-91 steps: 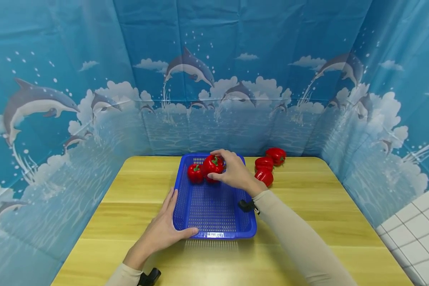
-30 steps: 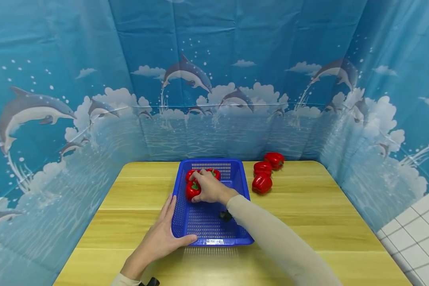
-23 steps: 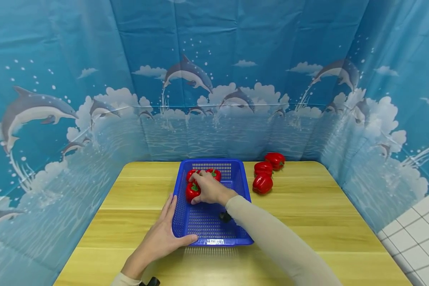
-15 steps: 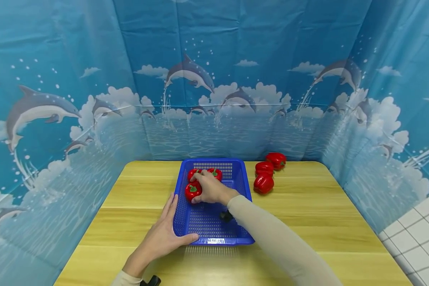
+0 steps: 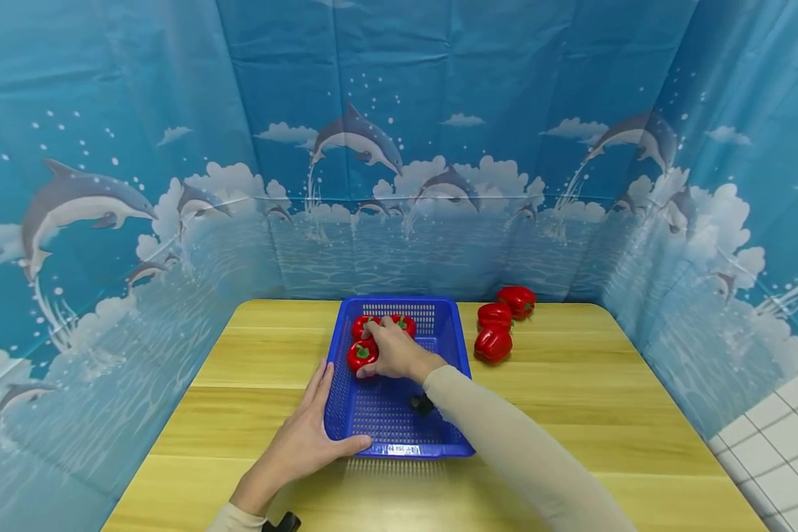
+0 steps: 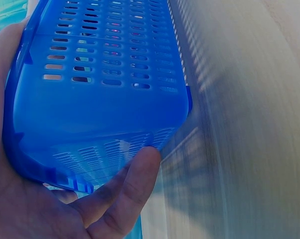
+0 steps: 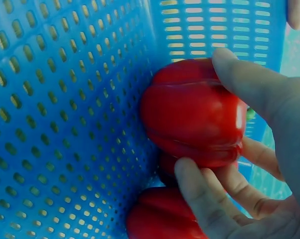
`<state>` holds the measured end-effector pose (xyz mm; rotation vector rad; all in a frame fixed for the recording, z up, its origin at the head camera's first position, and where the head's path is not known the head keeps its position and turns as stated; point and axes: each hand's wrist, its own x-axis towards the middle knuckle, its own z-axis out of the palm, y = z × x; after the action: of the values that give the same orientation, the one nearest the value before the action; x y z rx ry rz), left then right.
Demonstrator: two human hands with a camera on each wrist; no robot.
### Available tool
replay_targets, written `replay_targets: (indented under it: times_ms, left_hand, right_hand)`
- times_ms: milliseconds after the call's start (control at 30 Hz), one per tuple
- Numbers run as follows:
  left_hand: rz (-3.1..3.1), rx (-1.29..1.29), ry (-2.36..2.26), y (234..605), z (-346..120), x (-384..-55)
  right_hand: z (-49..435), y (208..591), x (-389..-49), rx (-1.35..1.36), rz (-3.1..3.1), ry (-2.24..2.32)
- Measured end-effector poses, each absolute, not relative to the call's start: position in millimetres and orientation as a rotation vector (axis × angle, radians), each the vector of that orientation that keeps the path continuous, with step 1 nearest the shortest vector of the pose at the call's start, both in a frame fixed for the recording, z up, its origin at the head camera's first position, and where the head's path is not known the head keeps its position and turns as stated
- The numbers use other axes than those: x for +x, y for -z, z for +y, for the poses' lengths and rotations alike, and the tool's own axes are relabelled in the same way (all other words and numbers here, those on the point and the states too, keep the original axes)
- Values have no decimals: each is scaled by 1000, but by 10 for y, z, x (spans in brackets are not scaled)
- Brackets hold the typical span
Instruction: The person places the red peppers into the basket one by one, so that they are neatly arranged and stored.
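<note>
In the head view a blue perforated basket [image 5: 399,449] stands on the table with its long side front to back. My right hand [image 5: 399,355] reaches inside and holds a red bell pepper [image 5: 361,355], green stem upward. The right wrist view shows the thumb and fingers round this bell pepper [image 7: 195,114], close to the basket wall. Two more red bell peppers [image 5: 406,326] lie behind it, partly hidden by the hand. My left hand [image 5: 299,436] spans the basket's near left corner, fingers straight along the outer side and thumb at the front rim.
Several red bell peppers [image 5: 493,343] lie in a row on the wooden table [image 5: 572,414], right of the basket. A blue dolphin curtain [image 5: 399,244] encloses the back and sides.
Compared with three seconds ago, my right hand has carried the bell pepper lower and nearer in the basket. Over the last second its stem has tipped upward. My left hand stays at the corner.
</note>
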<state>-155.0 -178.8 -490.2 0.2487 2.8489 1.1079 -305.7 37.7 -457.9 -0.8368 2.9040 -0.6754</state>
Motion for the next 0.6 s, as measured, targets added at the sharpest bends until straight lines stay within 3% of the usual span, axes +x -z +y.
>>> replay_targets:
  times_ms: [600]
  left_hand:
    - [2850,252,-1114,4929,-1793,-1571]
  right_hand:
    - [572,4361,-3014,-925,2850,863]
